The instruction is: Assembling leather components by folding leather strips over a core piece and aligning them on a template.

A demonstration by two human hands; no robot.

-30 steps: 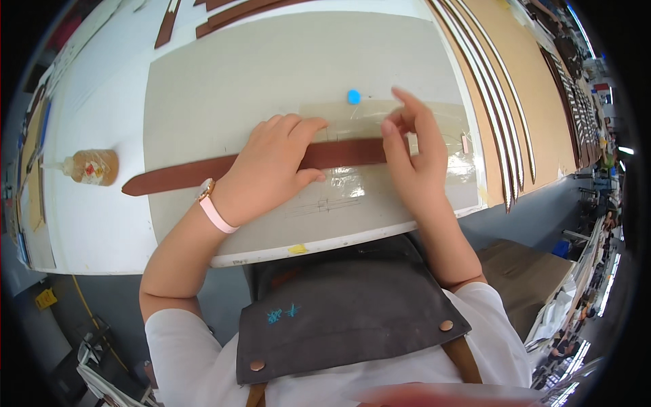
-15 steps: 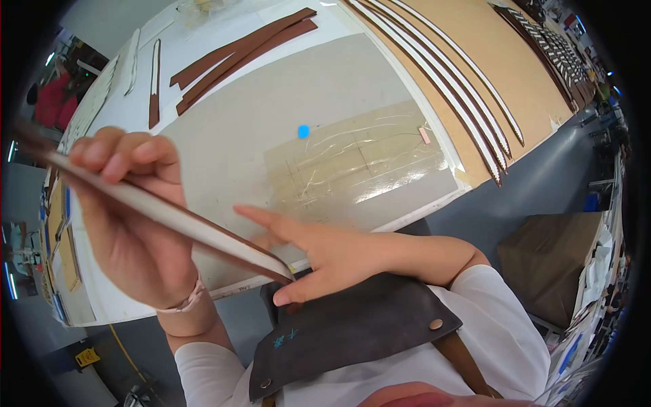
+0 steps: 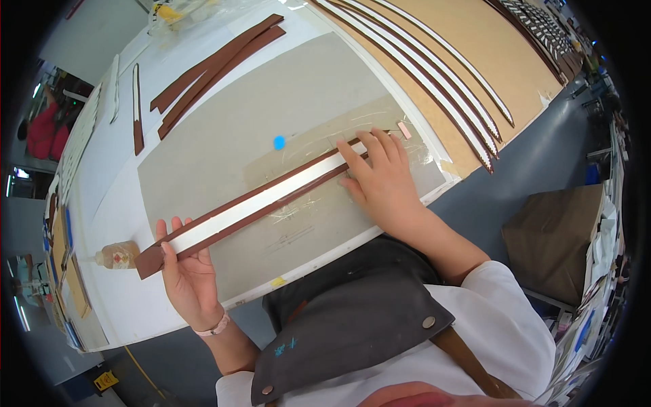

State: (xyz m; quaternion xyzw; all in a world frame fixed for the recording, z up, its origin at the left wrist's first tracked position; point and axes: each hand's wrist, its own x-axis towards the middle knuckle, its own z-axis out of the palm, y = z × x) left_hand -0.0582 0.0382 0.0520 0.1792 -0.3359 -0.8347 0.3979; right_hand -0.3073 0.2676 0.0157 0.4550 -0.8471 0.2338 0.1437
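Observation:
A long brown strip (image 3: 258, 201), leather-like with a white band along its middle, lies slantwise above the grey mat (image 3: 224, 146). Its left end, a plain brown tab, sticks out past the mat. My left hand (image 3: 193, 278) grips it near that tab, thumb on top and fingers underneath. At the other end my right hand (image 3: 383, 173) has its bent fingers over the strip, covering part of it. Under that end is a shiny clear film (image 3: 413, 156) on the mat, with a small pink piece (image 3: 405, 130) beside my fingers.
A bottle (image 3: 121, 256) stands left of the strip. Brown strips (image 3: 210, 73) lie behind the mat, and several white-banded strips (image 3: 441, 81) rest on the tan board (image 3: 505, 61) at right. A blue dot (image 3: 279, 142) marks the mat. A brown-covered box (image 3: 553, 234) stands beyond the table.
The strip has come down from its raised tilt over the left side to lie across the mat. My right hand has moved right and away from me onto its far end; my left hand has lowered.

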